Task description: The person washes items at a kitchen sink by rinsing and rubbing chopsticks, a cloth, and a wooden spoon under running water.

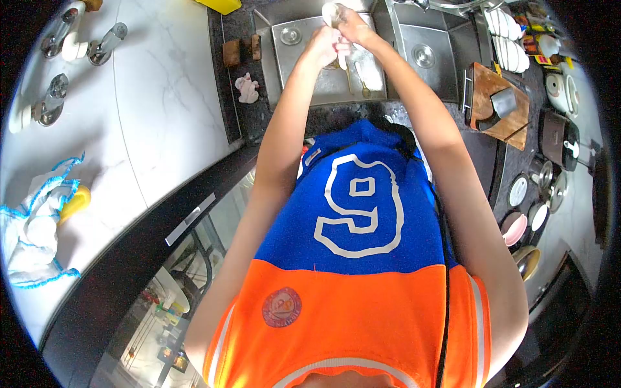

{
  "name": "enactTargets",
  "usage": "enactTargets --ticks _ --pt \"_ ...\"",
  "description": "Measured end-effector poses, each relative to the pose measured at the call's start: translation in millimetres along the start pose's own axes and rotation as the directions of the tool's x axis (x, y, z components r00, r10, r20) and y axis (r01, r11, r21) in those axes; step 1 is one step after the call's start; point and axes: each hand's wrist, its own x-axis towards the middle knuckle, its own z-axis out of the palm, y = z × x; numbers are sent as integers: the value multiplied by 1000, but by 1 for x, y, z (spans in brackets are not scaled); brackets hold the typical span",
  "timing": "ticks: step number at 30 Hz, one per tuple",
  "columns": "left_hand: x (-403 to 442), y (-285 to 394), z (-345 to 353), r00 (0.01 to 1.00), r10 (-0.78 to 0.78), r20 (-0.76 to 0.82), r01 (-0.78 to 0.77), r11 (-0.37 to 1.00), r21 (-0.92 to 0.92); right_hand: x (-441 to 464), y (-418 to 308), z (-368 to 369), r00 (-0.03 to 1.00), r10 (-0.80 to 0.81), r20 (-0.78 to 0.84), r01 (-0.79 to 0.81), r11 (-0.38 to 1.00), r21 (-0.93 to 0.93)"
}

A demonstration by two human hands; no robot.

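Both hands are close together over the left sink basin [310,90]. My left hand [323,47] is closed around the handle of a pale, round-headed utensil [332,13], possibly a ladle or large spoon; its exact kind is blurred. Fingers of my right hand [354,28] are closed at the utensil's head, just above my left hand. On the basin floor below lie a spoon [365,89] and another thin, long-handled utensil [350,81]. The fingers hide part of the held utensil.
A second basin [423,57] adjoins on the right. Beyond it are stacked white dishes [508,39] and a wooden board [498,123] with a cleaver [501,103]. A crumpled cloth [246,88] lies left of the sink. Glass cups and a blue-edged mesh cover [45,220] occupy the white counter.
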Motion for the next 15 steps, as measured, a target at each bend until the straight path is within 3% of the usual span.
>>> enactTargets --ticks 1,3,4,5,7,8,9,11,12,13,15 --pt "7 -2 -4 996 56 -65 -57 998 -28 -5 -2 1 1000 7 1 -7 1000 1" --pt "13 -6 -1 988 68 -138 -78 994 -72 -14 4 0 993 -113 -29 115 907 404" --pt "13 -6 6 976 163 -144 -174 983 -64 -14 11 0 993 -110 -34 114 908 403" --pt "11 -7 11 955 255 -151 -266 962 -55 -14 16 1 985 -133 -111 161 944 289" --pt "15 -8 10 949 246 -199 -261 964 -52 -10 8 -6 943 -217 -254 233 972 36" --pt "16 -10 9 967 215 -137 -223 974 -46 -17 5 -8 938 -109 -328 87 993 -80" --pt "14 -11 10 980 183 -76 -186 982 -40 -17 -9 -21 937 -115 -329 92 992 -83" --pt "13 -14 9 984 166 -67 -169 985 -36 -15 -37 -45 976 217 -16 -195 838 -510" --pt "13 -13 7 990 131 -54 -128 991 41 -20 -66 -59 950 304 68 -228 828 -513" --pt "13 -13 4 995 92 -45 -86 989 117 -18 -55 -50 950 303 68 -227 828 -513" --pt "16 -14 3 996 37 -82 -26 992 127 -19 -35 -32 990 -55 128 113 855 -506"
